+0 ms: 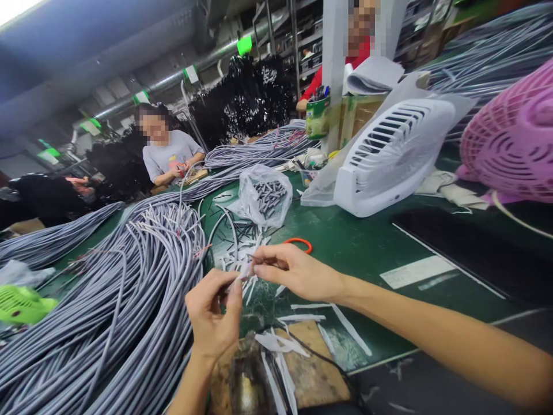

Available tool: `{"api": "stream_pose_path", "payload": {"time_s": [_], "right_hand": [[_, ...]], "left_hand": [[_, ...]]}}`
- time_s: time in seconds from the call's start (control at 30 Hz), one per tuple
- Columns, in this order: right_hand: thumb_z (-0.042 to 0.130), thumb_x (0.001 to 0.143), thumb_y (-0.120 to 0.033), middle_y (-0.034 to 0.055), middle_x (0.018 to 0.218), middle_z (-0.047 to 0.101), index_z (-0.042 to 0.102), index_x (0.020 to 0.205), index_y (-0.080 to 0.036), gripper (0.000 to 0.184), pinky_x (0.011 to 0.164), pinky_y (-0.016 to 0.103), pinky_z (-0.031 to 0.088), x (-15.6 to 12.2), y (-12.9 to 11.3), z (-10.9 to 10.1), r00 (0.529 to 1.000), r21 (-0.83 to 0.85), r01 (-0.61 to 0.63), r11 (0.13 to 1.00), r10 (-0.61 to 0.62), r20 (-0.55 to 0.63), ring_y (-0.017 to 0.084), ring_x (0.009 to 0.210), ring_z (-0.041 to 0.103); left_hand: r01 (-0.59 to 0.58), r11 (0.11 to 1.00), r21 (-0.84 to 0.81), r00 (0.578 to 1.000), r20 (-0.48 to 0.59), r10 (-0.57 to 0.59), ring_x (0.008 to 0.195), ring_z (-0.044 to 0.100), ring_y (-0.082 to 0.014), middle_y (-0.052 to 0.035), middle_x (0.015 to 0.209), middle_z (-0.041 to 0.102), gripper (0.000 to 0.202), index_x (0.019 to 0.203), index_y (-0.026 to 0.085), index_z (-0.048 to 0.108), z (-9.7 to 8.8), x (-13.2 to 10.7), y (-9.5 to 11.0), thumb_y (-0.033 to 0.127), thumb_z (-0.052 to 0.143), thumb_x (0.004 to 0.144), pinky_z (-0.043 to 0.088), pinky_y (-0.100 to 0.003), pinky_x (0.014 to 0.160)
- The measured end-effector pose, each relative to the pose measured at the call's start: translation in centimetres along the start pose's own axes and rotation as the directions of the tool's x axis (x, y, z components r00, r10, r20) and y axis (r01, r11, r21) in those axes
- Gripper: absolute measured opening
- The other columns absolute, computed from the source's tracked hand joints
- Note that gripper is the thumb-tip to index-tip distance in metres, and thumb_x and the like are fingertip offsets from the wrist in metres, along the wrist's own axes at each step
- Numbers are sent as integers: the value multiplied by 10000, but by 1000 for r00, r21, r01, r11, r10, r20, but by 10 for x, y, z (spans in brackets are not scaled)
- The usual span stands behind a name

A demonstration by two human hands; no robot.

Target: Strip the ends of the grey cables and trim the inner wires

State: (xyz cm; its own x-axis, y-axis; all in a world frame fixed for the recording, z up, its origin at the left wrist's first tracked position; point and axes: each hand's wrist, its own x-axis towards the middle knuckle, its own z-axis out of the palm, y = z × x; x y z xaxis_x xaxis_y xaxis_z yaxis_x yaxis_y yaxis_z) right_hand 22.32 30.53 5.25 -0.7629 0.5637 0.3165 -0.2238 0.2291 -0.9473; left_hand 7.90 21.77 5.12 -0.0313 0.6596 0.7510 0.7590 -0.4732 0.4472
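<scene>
My left hand (212,314) is raised over the green table (367,242) with its fingers pinched on the end of a thin grey cable (239,278). My right hand (290,270) reaches in from the right and pinches the same cable end with thumb and forefinger. The two hands almost touch. A big bundle of grey cables (129,288) lies to the left of them. Short white sleeve pieces (242,253) are scattered on the table just behind my hands.
A clear bag of small dark tubes (265,196) sits behind. An orange ring (300,242) lies near my right hand. A white fan (389,155) and a pink fan (514,138) stand at right. A green fan (21,302) lies left. Two other people work across the table.
</scene>
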Motion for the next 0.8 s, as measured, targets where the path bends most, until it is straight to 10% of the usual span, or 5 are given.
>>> {"api": "stream_pose_path", "payload": {"time_s": [0.17,0.43,0.7,0.8], "right_hand": [[493,758,-223,-55,539,371,546,709,-126,121,429,184,245,-3,0,1,995,-113,-17,993,6,-98,55,474,291],[495,763,-187,-58,507,383,650,886,-111,212,392,187,182,-6,-4,-4,961,-271,143,952,-199,-192,40,420,234],[512,689,-220,-57,508,358,555,614,-123,130,429,184,229,-2,-1,6,982,-41,-117,992,109,-154,49,468,285],[510,677,-181,-72,478,326,562,619,-123,97,428,186,220,-6,-1,9,979,-169,-65,983,30,-200,45,447,264]], "left_hand": [[-90,975,202,989,-96,111,441,441,-55,23,564,563,126,815,136,642,-1,2,1,53,577,745,342,-167,430],[16,998,64,996,87,-21,456,492,-87,5,534,572,161,732,144,650,-2,-1,0,153,513,815,358,-193,434],[-202,909,364,965,-85,248,412,444,-57,15,543,581,112,805,136,634,7,-1,-2,57,574,752,362,-172,445],[-252,850,464,957,-9,289,451,510,-79,-6,556,595,116,839,120,639,10,-1,-5,64,569,764,393,-183,480]]}}
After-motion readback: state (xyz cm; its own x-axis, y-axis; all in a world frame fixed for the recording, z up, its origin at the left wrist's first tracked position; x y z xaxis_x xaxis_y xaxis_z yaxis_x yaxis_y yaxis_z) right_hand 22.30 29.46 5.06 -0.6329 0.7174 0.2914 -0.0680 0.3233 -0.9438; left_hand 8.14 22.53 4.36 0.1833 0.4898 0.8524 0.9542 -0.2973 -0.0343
